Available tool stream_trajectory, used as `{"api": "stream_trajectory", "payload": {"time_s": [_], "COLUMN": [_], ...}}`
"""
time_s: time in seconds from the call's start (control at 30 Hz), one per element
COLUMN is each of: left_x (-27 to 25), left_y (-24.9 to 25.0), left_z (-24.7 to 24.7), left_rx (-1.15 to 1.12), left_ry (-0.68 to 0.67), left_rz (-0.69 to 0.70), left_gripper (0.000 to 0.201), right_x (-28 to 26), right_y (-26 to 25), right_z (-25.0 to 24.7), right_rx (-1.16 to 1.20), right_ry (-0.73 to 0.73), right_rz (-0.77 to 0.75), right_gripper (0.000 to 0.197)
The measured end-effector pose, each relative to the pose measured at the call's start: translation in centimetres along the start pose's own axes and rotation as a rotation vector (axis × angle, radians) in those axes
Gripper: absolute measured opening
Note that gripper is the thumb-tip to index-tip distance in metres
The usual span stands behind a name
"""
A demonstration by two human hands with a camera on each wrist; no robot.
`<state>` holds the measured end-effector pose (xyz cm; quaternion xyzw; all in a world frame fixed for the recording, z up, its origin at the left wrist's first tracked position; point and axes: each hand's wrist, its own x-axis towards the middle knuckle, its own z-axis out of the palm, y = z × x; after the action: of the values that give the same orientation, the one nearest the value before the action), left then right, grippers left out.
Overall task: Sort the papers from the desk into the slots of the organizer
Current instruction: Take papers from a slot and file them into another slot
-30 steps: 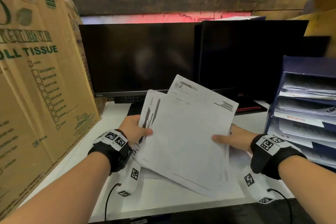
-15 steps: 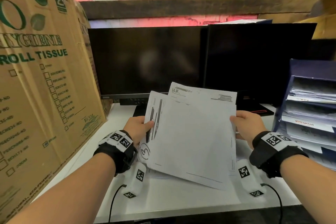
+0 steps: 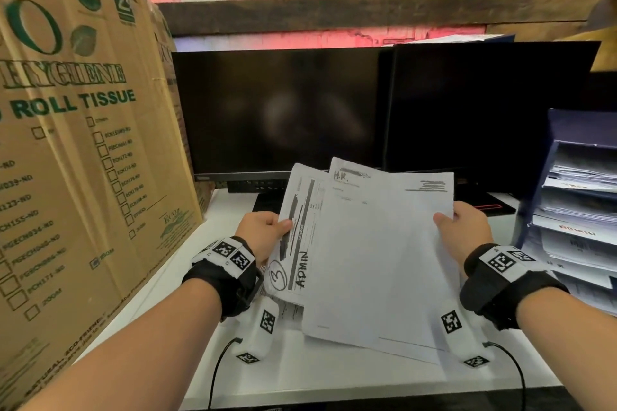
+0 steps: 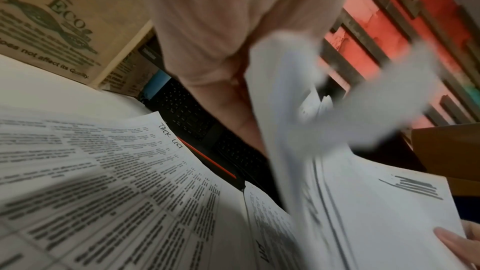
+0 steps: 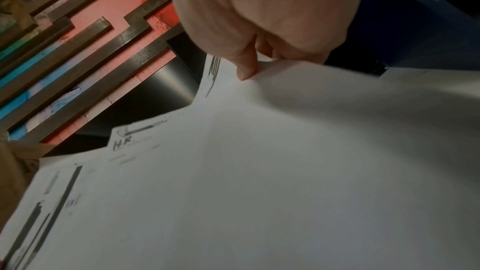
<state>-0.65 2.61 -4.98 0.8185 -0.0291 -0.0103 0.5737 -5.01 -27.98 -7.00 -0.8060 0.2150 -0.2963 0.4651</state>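
Note:
I hold two loose sheets above the white desk (image 3: 334,380). My left hand (image 3: 267,230) pinches the left edge of the sheet marked ADMIN (image 3: 297,243), which lies underneath. The top sheet, marked H.R. (image 3: 377,260), is pinched at its upper right edge by my right hand (image 3: 462,227); the right wrist view shows the thumb on this H.R. sheet (image 5: 259,171). The blue organizer (image 3: 581,210) stands at the right with papers in its slots, one slot labelled ADMIN. In the left wrist view a printed sheet marked TASK LIST (image 4: 130,182) lies on the desk under my hand.
A tall cardboard tissue box (image 3: 76,160) walls off the left side of the desk. Two dark monitors (image 3: 283,110) stand behind the papers, with a black laptop (image 3: 484,207) below the right one. Cables hang from both wrists.
My right hand slid up from the sheet's lower right edge to its upper right corner. The H.R. sheet swung upright and shifted right, uncovering the ADMIN writing below.

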Motion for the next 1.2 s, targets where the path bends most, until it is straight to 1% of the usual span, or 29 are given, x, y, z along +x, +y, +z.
{"api": "stream_trajectory", "payload": {"time_s": [0.1,0.2,0.33,0.43,0.53,0.67,0.77,0.83,0.93,1.0,1.1,1.13,1.2], "left_x": [0.1,0.4,1.1,1.0,0.8,0.5,0.1,-0.2,-0.7,-1.0,-1.0,-1.0,-1.1], "left_y": [-0.1,-0.4,-0.9,-0.9,-0.6,0.3,1.0,1.4,2.2,2.8,2.9,2.8,2.4], "left_z": [0.1,-0.6,-1.7,-1.8,-1.6,-1.3,-0.8,-0.4,0.3,0.8,1.2,1.3,1.5], "left_rx": [0.021,0.046,0.078,0.094,0.081,0.093,0.099,0.117,0.155,0.184,0.191,0.168,0.056], "left_ry": [0.035,0.085,0.103,0.084,0.059,-0.038,-0.09,-0.123,-0.214,-0.259,-0.246,-0.242,-0.265], "left_rz": [-0.002,-0.002,-0.006,0.007,0.045,0.085,0.105,0.138,0.193,0.212,0.201,0.177,0.081], "left_gripper": [0.027,0.022,0.019,0.021,0.023,0.017,0.018,0.019,0.017,0.016,0.016,0.017,0.022], "right_x": [0.4,1.1,1.7,1.8,1.5,0.6,-0.2,-0.7,-1.2,-1.6,-2.0,-2.1,-2.2], "right_y": [0.1,0.1,-0.1,0.1,0.4,-0.1,-1.1,-1.6,-1.8,-1.9,-1.6,-1.5,-0.8], "right_z": [0.0,-0.6,-2.6,-3.4,-3.5,-3.2,-3.1,-3.1,-2.7,-2.5,-2.4,-2.6,-3.2], "right_rx": [-0.046,-0.076,-0.083,-0.088,-0.099,-0.078,0.005,0.055,0.049,0.025,0.016,0.029,0.07], "right_ry": [0.067,0.126,0.14,0.091,-0.005,-0.127,-0.189,-0.27,-0.405,-0.46,-0.441,-0.416,-0.341], "right_rz": [-0.005,-0.012,-0.007,-0.03,-0.052,-0.114,-0.181,-0.21,-0.213,-0.206,-0.188,-0.179,-0.123], "right_gripper": [0.016,0.017,0.017,0.02,0.023,0.021,0.017,0.018,0.016,0.022,0.024,0.022,0.019]}}
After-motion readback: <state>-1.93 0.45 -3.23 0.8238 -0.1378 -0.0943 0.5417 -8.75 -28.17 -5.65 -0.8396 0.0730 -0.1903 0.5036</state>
